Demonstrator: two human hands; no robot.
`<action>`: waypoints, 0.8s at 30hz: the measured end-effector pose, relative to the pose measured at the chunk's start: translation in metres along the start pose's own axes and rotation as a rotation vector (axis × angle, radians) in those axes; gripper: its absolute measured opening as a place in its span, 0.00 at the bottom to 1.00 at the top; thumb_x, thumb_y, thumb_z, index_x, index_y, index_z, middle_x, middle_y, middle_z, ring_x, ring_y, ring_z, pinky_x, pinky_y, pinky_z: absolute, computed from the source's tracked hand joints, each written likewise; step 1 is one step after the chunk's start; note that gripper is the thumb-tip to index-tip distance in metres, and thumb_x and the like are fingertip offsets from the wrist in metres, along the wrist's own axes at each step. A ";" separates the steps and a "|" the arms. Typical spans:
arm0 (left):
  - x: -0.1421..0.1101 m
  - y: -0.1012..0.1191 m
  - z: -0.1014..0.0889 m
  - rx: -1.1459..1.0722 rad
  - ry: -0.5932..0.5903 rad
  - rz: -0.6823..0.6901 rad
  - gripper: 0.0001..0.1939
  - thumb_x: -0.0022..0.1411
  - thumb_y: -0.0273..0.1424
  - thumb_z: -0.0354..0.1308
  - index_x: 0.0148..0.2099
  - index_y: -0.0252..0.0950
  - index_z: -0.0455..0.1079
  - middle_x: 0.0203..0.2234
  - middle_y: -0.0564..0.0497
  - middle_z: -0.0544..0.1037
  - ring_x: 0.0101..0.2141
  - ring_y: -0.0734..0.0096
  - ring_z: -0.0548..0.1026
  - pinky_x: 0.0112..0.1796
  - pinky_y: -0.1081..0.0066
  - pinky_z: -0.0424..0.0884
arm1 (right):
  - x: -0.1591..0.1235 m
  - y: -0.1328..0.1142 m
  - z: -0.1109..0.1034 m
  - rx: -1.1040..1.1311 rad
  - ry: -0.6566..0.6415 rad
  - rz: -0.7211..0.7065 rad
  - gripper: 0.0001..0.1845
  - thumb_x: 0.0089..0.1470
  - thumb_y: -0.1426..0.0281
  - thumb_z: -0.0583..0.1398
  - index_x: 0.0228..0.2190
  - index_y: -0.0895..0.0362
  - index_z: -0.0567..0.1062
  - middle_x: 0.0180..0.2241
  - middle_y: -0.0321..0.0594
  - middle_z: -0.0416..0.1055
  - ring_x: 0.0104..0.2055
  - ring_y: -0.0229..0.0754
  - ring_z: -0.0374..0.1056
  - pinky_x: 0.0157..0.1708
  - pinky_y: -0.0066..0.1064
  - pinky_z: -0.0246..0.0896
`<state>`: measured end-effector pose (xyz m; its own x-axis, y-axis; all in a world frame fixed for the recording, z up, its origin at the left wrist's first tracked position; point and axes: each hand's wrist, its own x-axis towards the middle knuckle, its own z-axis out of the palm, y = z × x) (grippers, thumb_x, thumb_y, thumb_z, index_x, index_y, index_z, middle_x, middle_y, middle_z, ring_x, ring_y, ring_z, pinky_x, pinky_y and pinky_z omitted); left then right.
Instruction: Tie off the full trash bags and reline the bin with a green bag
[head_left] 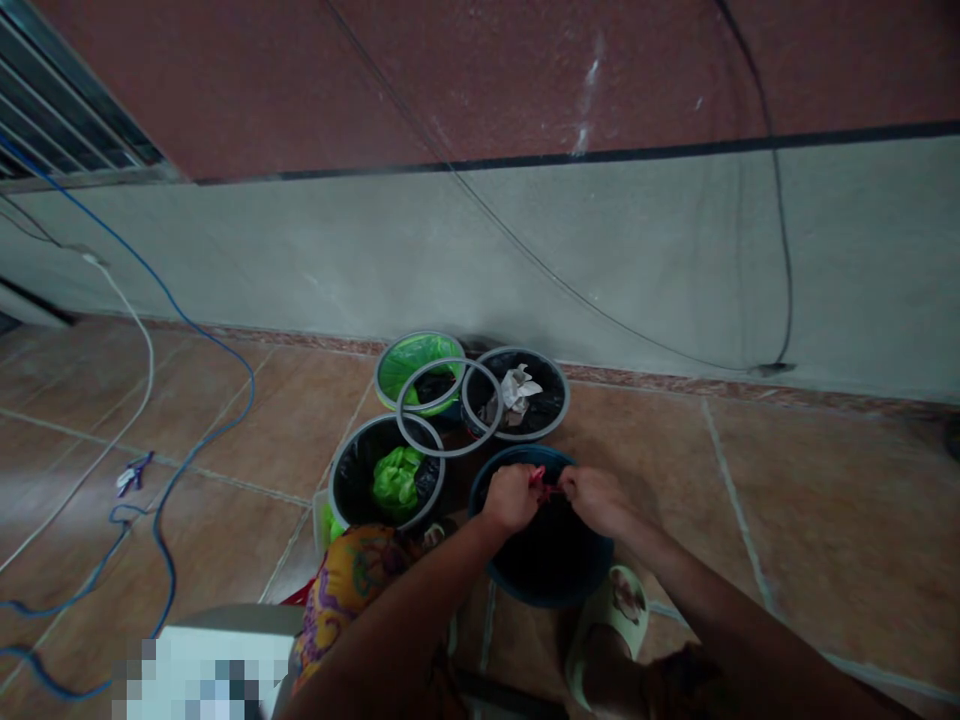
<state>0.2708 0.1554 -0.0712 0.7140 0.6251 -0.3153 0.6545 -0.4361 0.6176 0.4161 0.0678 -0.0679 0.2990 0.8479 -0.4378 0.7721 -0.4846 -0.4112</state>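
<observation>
Both my hands are above a dark blue bin (606, 560) on the floor, its inside in deep shadow. My left hand (514, 498) is closed, pinching a small pink-red strip that looks like thin plastic (537, 480). Close by on the right, my right hand (597, 499) also has its fingers closed on the strip's other end. A loose grey ring (410, 441) rests across the rims of neighbouring bins. Behind stand a bin with a green liner (405, 362) and a black-lined bin (564, 404) containing crumpled paper (517, 390). Another black-lined bin (346, 510) holds a crumpled green bag (397, 478).
A grey and red wall (637, 250) rises behind the bins. Blue cable (251, 385) and white cable (150, 350) trail over the tiled floor at left, near some keys (133, 475). A sandalled foot (626, 595) is beside the blue bin. Patterned cloth (352, 590) covers my left knee.
</observation>
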 end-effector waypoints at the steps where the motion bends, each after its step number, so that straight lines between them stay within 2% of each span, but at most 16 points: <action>1: -0.001 -0.001 -0.001 0.093 -0.002 -0.010 0.09 0.61 0.29 0.52 0.35 0.36 0.75 0.32 0.46 0.80 0.36 0.64 0.78 0.40 0.68 0.70 | 0.000 0.001 0.000 -0.087 0.001 0.011 0.11 0.55 0.76 0.54 0.32 0.56 0.77 0.33 0.43 0.78 0.37 0.41 0.73 0.33 0.28 0.56; 3: -0.003 -0.002 -0.002 0.227 -0.031 -0.036 0.13 0.64 0.29 0.48 0.38 0.35 0.75 0.35 0.42 0.81 0.40 0.60 0.78 0.44 0.64 0.70 | 0.000 0.003 0.001 -0.192 -0.035 0.031 0.12 0.55 0.77 0.54 0.34 0.57 0.76 0.35 0.45 0.78 0.39 0.44 0.73 0.34 0.29 0.56; 6: -0.006 -0.004 -0.002 0.262 -0.076 -0.065 0.16 0.64 0.30 0.46 0.45 0.34 0.75 0.41 0.41 0.80 0.44 0.58 0.77 0.47 0.63 0.70 | 0.000 0.005 0.005 -0.210 -0.089 0.034 0.15 0.55 0.78 0.52 0.38 0.57 0.76 0.37 0.46 0.78 0.42 0.46 0.74 0.37 0.31 0.58; 8: -0.007 -0.004 -0.003 0.245 -0.060 -0.070 0.19 0.62 0.32 0.50 0.52 0.34 0.71 0.47 0.40 0.77 0.48 0.57 0.75 0.51 0.63 0.69 | 0.000 0.005 0.007 -0.160 -0.067 0.026 0.20 0.56 0.77 0.51 0.47 0.58 0.74 0.42 0.48 0.78 0.46 0.48 0.73 0.42 0.33 0.60; 11: -0.008 -0.001 -0.006 0.240 -0.071 -0.086 0.32 0.57 0.33 0.56 0.64 0.34 0.61 0.57 0.38 0.69 0.57 0.52 0.67 0.57 0.59 0.64 | -0.001 0.003 0.010 -0.082 -0.028 0.005 0.33 0.53 0.79 0.54 0.61 0.59 0.62 0.54 0.52 0.71 0.54 0.49 0.70 0.51 0.35 0.60; 14: -0.008 0.003 -0.009 0.238 -0.219 -0.141 0.42 0.52 0.36 0.59 0.68 0.36 0.53 0.63 0.38 0.63 0.61 0.44 0.61 0.58 0.50 0.63 | -0.004 0.001 0.015 -0.053 -0.093 -0.038 0.42 0.47 0.77 0.60 0.63 0.62 0.58 0.60 0.56 0.64 0.58 0.52 0.67 0.54 0.37 0.59; 17: -0.010 0.002 -0.004 0.254 -0.382 -0.176 0.49 0.45 0.42 0.66 0.68 0.38 0.54 0.62 0.36 0.64 0.61 0.36 0.62 0.55 0.41 0.64 | -0.006 -0.002 0.025 -0.023 -0.153 -0.087 0.47 0.44 0.70 0.65 0.63 0.64 0.57 0.59 0.60 0.64 0.58 0.56 0.66 0.54 0.39 0.60; 19: -0.011 0.000 0.003 0.262 -0.463 -0.159 0.44 0.46 0.44 0.66 0.63 0.34 0.61 0.58 0.33 0.70 0.57 0.37 0.68 0.53 0.44 0.68 | -0.007 -0.003 0.036 -0.013 -0.162 -0.094 0.49 0.44 0.67 0.67 0.64 0.65 0.55 0.58 0.61 0.64 0.58 0.57 0.66 0.54 0.40 0.61; 21: -0.011 -0.002 0.012 0.288 -0.499 -0.120 0.29 0.55 0.40 0.61 0.56 0.30 0.69 0.51 0.31 0.75 0.52 0.41 0.73 0.50 0.51 0.71 | -0.008 -0.004 0.047 -0.013 -0.162 -0.100 0.51 0.44 0.68 0.67 0.65 0.65 0.53 0.57 0.62 0.65 0.58 0.56 0.66 0.54 0.39 0.61; 22: -0.011 -0.002 0.017 0.292 -0.489 -0.095 0.23 0.57 0.36 0.58 0.53 0.28 0.72 0.48 0.31 0.77 0.51 0.42 0.75 0.49 0.54 0.72 | -0.008 -0.004 0.052 -0.011 -0.164 -0.108 0.51 0.43 0.70 0.67 0.65 0.66 0.53 0.57 0.62 0.66 0.58 0.56 0.67 0.54 0.39 0.61; 24: -0.009 -0.001 0.025 0.276 -0.434 -0.060 0.18 0.57 0.30 0.57 0.49 0.27 0.75 0.45 0.30 0.79 0.49 0.43 0.76 0.47 0.56 0.73 | -0.007 -0.005 0.059 0.012 -0.156 -0.131 0.53 0.40 0.72 0.68 0.64 0.66 0.54 0.56 0.62 0.67 0.57 0.55 0.68 0.54 0.39 0.61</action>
<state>0.2699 0.1347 -0.0871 0.6722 0.3533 -0.6506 0.6969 -0.5987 0.3949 0.3767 0.0516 -0.1102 0.1055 0.8607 -0.4980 0.7914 -0.3759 -0.4820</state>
